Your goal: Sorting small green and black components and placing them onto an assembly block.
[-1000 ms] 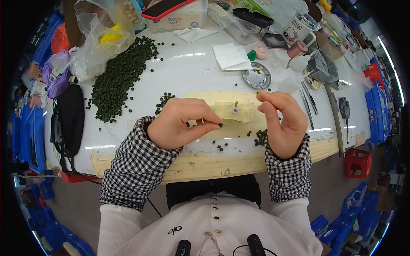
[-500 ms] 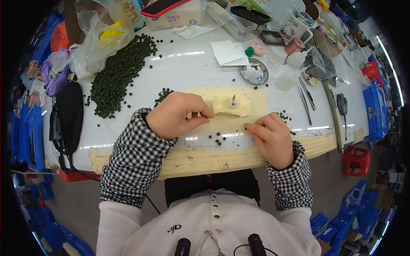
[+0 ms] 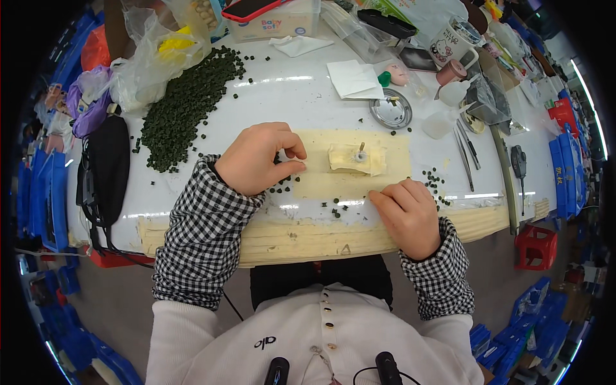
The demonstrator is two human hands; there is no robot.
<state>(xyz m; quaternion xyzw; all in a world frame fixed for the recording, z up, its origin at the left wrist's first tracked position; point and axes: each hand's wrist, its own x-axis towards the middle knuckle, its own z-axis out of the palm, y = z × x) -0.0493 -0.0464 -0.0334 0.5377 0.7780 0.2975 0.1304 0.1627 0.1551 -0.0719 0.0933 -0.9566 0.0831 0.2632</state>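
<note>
**Hands flank the block on the mat**

Head view: a white bench (image 3: 308,96) carries a pale yellow mat (image 3: 391,151) near its front edge, and on the mat sits a small cream block (image 3: 346,159) with 1 short pin (image 3: 361,149) standing up from it. The block lies between the 2 hands, touching neither.

The left hand (image 3: 256,157) rests at the mat's left edge, thumb and forefinger pinched together with the tips pointing toward the block; whether a pellet sits between them cannot be told. The wrist lies on the bench, which likely steadies so fine a pinch.

The right hand (image 3: 407,215) lies knuckles-up near the mat's front right corner, fingers curled loosely and pressed to the bench among stray pellets (image 3: 433,183); nothing shows in its grip. It sits just beside the block's right, near enough to reach in.

A big heap of dark green pellets (image 3: 186,106) spreads toward the bench's back left corner, well apart from the block, with loose ones scattered near the front edge. A round metal lid (image 3: 390,112) sits behind the mat, tweezers (image 3: 467,154) lie toward the right edge, and a black pouch (image 3: 106,170) rests at the left edge.
</note>
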